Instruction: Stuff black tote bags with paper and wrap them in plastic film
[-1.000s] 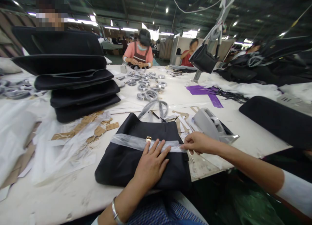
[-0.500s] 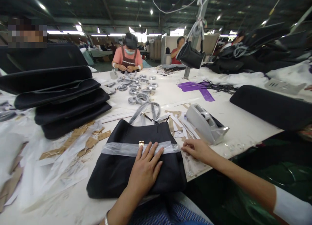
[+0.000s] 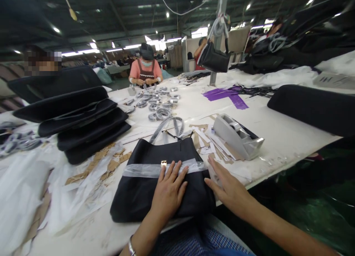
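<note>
A black handbag (image 3: 138,200) lies flat on the table in front of me, its wrapped handles (image 3: 181,127) pointing away. Across its front runs a band of clear plastic film (image 3: 144,170), with a gold clasp (image 3: 163,163) at the band's upper edge. My left hand (image 3: 169,191) rests on the bag and film, fingers spread, just below the clasp. At the bag's right edge is my right hand (image 3: 227,184), fingers stretched out and thumb apart, holding nothing. Beyond it stands a grey tape dispenser (image 3: 235,137).
Stacked black bags (image 3: 91,126) stand at the left, beside brown tags (image 3: 88,167) and white plastic sheeting (image 3: 22,189). Coiled straps (image 3: 160,114) lie farther back, near a seated co-worker (image 3: 145,67). Purple sheets (image 3: 226,96) and another black piece (image 3: 310,108) are at right.
My right hand has opened from curled fingers to outstretched ones and now lies against the bag's right edge. My left hand stays on the bag. The view has shifted slightly.
</note>
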Motion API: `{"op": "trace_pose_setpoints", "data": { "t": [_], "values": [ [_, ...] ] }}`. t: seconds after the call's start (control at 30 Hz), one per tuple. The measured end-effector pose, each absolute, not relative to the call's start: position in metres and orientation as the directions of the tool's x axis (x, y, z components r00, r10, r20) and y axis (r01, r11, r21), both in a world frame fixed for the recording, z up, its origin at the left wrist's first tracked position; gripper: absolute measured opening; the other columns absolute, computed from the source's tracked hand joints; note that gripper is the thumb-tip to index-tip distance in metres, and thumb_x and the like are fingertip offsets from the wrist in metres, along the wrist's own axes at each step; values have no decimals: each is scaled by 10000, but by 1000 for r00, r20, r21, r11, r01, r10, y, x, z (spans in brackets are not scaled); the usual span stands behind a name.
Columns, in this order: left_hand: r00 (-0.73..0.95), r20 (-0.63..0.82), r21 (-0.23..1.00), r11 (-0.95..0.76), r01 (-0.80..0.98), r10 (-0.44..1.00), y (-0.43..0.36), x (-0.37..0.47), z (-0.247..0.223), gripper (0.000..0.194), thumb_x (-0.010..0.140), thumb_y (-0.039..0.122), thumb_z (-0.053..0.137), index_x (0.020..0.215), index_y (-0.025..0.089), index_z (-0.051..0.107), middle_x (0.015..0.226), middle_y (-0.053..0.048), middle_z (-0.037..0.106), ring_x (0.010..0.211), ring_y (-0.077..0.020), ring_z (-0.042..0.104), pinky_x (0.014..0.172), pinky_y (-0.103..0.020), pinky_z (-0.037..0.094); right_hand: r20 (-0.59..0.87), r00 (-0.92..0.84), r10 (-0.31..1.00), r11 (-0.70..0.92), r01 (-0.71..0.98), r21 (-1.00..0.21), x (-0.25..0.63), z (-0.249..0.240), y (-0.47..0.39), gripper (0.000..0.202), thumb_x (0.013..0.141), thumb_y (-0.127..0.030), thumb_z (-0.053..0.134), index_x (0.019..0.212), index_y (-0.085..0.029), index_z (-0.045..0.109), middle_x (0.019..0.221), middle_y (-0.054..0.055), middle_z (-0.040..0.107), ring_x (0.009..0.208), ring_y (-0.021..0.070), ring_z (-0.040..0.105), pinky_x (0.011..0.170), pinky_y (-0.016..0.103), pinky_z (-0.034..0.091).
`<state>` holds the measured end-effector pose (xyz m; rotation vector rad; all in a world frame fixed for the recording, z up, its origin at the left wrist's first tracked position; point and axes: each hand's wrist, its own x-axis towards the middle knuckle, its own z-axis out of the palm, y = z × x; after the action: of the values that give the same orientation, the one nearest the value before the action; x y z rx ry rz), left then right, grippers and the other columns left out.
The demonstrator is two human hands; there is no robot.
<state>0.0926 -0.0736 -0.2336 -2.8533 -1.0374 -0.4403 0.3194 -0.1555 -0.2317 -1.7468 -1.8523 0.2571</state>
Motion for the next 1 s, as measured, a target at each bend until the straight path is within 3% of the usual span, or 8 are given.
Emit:
{"op": "trace_pose_setpoints", "data": {
  "t": [0.1,0.23,0.33,0.47,0.6,0.77,0.87,1.0],
  "values": [
    [709,268,98,-751,653,652,-79,93,-231,493,1007,337,424,1494,288,366,1571,-37,351,1455,-287,305,1174,-588,272,399,-143,906,297,885,-358,309,-234,-156,727,965,-454,486,1574,-199,181,1584,128,294,1458,321,253,1148,545,339],
    [711,235,210,-748,629,663,-78,84,-218,512,997,418,443,1486,284,373,1584,-38,327,1468,-247,280,1201,-521,256,462,-260,848,394,893,-219,304,-246,-152,692,956,-454,485,1560,-231,232,1593,107,281,1445,337,284,1121,554,365],
    [681,251,203,-726,657,687,-65,57,-203,545,973,379,506,1485,248,373,1586,-78,319,1471,-251,273,1194,-496,277,487,-284,826,400,904,-151,311,-253,-144,665,956,-492,446,1538,-213,285,1585,106,300,1421,340,333,1113,562,359],
    [447,291,152,-502,851,846,-47,5,-196,524,961,332,528,1461,219,417,1569,-98,348,1472,-300,256,1192,-564,238,519,-344,782,431,901,-52,329,-256,-126,611,973,-482,375,1503,-181,347,1563,127,343,1390,339,388,1093,585,357],
    [326,266,335,-404,851,907,-48,-26,-204,567,961,369,515,1488,212,377,1593,-85,297,1471,-263,267,1191,-466,303,535,-414,737,495,869,-9,346,-250,-107,508,987,-428,337,1438,-221,445,1477,129,477,1330,329,473,1039,594,399],
    [12,200,654,-142,743,980,-36,-30,-197,545,986,440,416,1487,229,387,1462,-98,509,1281,-253,545,1046,-406,467,585,-409,701,508,861,-7,334,-221,-88,462,984,-436,377,1381,-244,514,1430,101,537,1340,330,459,1090,605,335],
    [-35,99,644,-37,765,994,-11,-29,-193,537,955,454,456,1439,221,467,1264,-90,655,1105,-263,636,993,-407,473,536,-498,681,582,813,16,312,-216,-73,509,980,-467,421,1428,-230,472,1503,85,453,1388,312,399,1131,566,311],
    [-73,23,631,42,775,997,10,-30,-207,505,932,319,451,1421,205,495,1088,-78,709,957,-239,669,941,-378,479,450,-570,687,620,783,45,300,-237,-59,604,954,-529,470,1470,-217,429,1507,115,439,1372,338,417,1093,593,354]
  ]
}}
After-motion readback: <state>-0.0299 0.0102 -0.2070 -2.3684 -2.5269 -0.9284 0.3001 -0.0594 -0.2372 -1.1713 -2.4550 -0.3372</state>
